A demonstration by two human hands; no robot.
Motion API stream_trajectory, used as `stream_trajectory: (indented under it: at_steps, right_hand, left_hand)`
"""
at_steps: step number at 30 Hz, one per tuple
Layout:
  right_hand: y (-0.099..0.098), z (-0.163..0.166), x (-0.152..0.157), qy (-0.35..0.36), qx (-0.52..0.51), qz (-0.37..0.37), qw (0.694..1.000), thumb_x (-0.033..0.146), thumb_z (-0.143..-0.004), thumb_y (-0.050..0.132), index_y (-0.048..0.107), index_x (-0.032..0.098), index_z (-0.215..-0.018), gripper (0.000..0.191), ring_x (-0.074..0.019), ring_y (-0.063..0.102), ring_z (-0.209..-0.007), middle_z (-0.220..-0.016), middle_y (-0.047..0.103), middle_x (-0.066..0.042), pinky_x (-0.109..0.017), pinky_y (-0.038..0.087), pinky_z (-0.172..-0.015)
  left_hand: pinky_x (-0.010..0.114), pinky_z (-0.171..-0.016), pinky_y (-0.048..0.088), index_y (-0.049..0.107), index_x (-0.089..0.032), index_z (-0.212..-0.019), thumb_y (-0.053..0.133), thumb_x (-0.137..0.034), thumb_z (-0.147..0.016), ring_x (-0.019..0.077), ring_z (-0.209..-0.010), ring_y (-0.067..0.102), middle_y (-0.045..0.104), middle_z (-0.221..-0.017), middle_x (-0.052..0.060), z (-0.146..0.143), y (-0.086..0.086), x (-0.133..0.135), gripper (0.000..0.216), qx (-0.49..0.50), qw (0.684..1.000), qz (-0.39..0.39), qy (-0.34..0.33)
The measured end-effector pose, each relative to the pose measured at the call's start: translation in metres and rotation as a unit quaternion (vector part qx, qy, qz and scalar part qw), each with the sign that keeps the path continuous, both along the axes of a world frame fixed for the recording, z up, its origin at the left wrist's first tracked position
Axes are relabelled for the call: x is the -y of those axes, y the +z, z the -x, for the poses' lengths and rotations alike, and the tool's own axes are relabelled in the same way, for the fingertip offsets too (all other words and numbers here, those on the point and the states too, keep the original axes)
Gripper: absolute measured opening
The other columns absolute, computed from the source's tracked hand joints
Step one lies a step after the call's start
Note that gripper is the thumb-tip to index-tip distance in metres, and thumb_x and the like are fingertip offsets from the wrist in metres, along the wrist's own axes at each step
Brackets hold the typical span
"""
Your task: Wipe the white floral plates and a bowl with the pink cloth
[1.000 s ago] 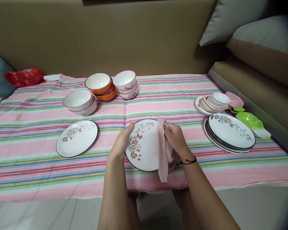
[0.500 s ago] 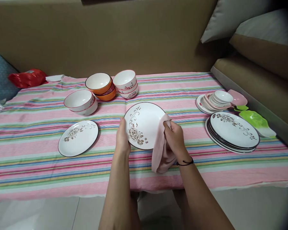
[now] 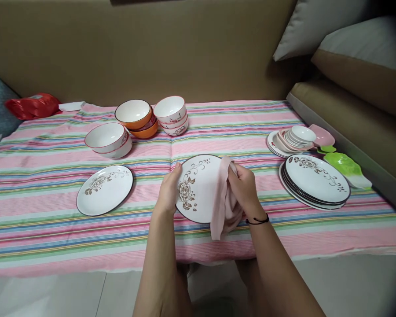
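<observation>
A white plate (image 3: 199,193) with a dark rim and brown flower print is held above the striped cloth, in the middle of the head view. My left hand (image 3: 168,187) grips its left edge, thumb over the rim. On the right side, my right hand (image 3: 244,187) is closed on a pink cloth (image 3: 221,198), which lies over the plate's right edge and hangs below it. Its fingertips are partly hidden by the cloth. A similar plate (image 3: 104,190) lies flat to the left. Several such plates (image 3: 317,178) are stacked to the right.
Stacked bowls stand at the back left: white ones (image 3: 107,138), orange ones (image 3: 134,115) and red-rimmed ones (image 3: 170,112). Small dishes (image 3: 300,136) and a green leaf-shaped dish (image 3: 345,167) sit at the right. A red package (image 3: 34,106) lies far left; sofa cushions (image 3: 366,66) rise at the right.
The held plate has come slightly nearer to me and turned a little, its flower print shifting. My right hand and the cloth have moved slightly at its right edge. The view shifted slightly.
</observation>
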State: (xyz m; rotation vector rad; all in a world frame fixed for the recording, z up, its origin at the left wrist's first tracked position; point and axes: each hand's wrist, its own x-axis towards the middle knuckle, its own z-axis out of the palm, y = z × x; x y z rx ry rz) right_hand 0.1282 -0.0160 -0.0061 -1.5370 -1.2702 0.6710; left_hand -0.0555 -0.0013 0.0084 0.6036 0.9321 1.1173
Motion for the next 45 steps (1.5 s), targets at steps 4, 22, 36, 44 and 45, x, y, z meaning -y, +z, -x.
stream_trajectory:
  at_steps: [4,22,36,44,45]
  right_hand:
    - [0.005,0.011,0.001,-0.017,-0.064,0.028,0.997,0.043,-0.086,0.048,0.022,0.022,-0.06,0.042,-0.009,0.023,-0.049,-0.053,0.022,0.006,-0.025,0.018,-0.046]
    - [0.0,0.001,0.006,0.13,-0.004,0.049,0.99,0.04,-0.075,0.057,0.034,0.02,-0.054,0.037,-0.009,0.029,-0.054,-0.054,0.032,0.005,-0.023,0.022,-0.049]
    - [0.001,0.026,0.002,0.057,-0.053,0.061,0.995,0.05,-0.084,0.049,0.048,0.021,-0.075,0.031,-0.0128,0.041,-0.058,-0.063,0.047,0.003,-0.024,0.03,-0.052]
    - [0.002,0.032,0.003,0.044,-0.087,0.067,0.993,0.05,-0.08,0.052,0.046,0.021,-0.071,0.031,-0.0131,0.043,-0.06,-0.063,0.048,0.003,-0.024,0.032,-0.053]
    - [0.003,0.028,0.002,0.037,-0.084,0.065,0.994,0.047,-0.079,0.054,0.042,0.021,-0.066,0.032,-0.0118,0.039,-0.057,-0.059,0.042,0.004,-0.023,0.029,-0.051]
  left_hand:
    - [0.036,-0.092,0.05,0.063,-0.015,-0.115,0.047,-0.055,-0.087,0.0274,-0.108,0.062,0.069,-0.11,0.01,-0.013,0.001,-0.005,0.051,0.045,0.992,-0.013,0.119]
    - [0.033,-0.067,0.054,0.069,-0.011,-0.101,0.061,-0.049,-0.081,0.0274,-0.078,0.07,0.073,-0.091,0.014,0.022,0.007,0.003,0.044,-0.075,0.985,0.04,-0.153]
    - [0.039,-0.092,0.05,0.063,-0.011,-0.113,0.049,-0.049,-0.087,0.0283,-0.101,0.065,0.072,-0.101,0.013,0.014,0.01,0.002,0.048,0.026,0.998,0.007,0.064]
    - [0.037,-0.096,0.049,0.063,-0.015,-0.113,0.046,-0.05,-0.089,0.0271,-0.109,0.061,0.069,-0.111,0.011,0.017,0.004,-0.007,0.046,0.022,0.995,-0.003,0.099]
    - [0.038,-0.095,0.049,0.063,-0.014,-0.113,0.046,-0.05,-0.089,0.0275,-0.108,0.062,0.07,-0.109,0.011,0.018,0.005,-0.006,0.046,0.021,0.997,0.01,0.078]
